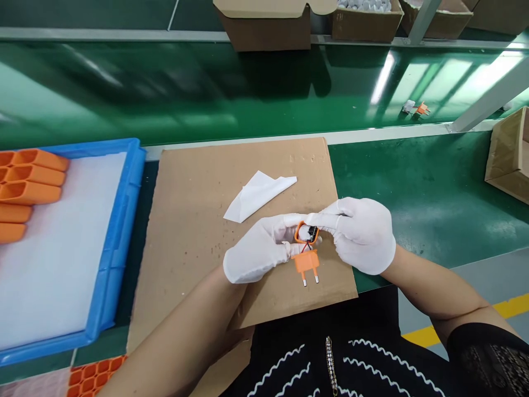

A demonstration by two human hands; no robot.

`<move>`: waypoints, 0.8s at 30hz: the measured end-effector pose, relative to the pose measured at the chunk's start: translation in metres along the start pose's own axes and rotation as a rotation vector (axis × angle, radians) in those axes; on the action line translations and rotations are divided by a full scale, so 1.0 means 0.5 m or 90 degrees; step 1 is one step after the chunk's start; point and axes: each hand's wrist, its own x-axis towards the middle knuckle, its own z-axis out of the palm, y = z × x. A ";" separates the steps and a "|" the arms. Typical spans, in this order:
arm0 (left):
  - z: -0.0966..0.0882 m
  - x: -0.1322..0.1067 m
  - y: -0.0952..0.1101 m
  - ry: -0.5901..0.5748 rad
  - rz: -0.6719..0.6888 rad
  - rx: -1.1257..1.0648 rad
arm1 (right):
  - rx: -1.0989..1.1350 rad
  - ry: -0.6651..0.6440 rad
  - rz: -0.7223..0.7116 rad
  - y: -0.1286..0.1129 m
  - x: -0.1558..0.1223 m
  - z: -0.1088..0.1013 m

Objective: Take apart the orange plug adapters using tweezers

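Centrally in the frame, two white-gloved hands meet over a brown cardboard sheet [231, 220] lying on the green desk [433, 187]. The left hand [258, 251] has its fingers closed around a small orange shell [300, 230], gripping it from the left. The right hand [363, 234] pinches the same shell from the right, with its forefinger stretched over the top. Inside the shell a dark component shows, partly hidden by the fingers. Below the shell an orange two-pin plug piece [307, 264] hangs on short red and black wires, its metal pins pointing toward the lower edge of the frame.

Just above the hands a crumpled white sheet [258, 193] lies on the cardboard. At the left edge a blue tray [124, 220] with a white lining holds a row of orange housings [28, 182]. An orange grid tray [91, 372] shows in the lower left corner. Across the upper part runs a glossy green conveyor belt [206, 88], with one small orange and white part [417, 108] on it at the upper right. Cardboard boxes [268, 25] stand along the top edge, and another box [510, 154] sits at the right edge.
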 end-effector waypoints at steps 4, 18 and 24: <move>-0.002 0.001 0.004 -0.016 0.009 0.029 | -0.028 -0.074 0.006 -0.001 0.002 -0.006; 0.012 0.000 0.022 0.004 0.066 0.123 | -0.033 -0.150 0.011 -0.016 0.015 -0.022; 0.014 -0.003 0.025 0.019 0.055 0.134 | -0.044 -0.113 0.015 -0.013 0.006 -0.013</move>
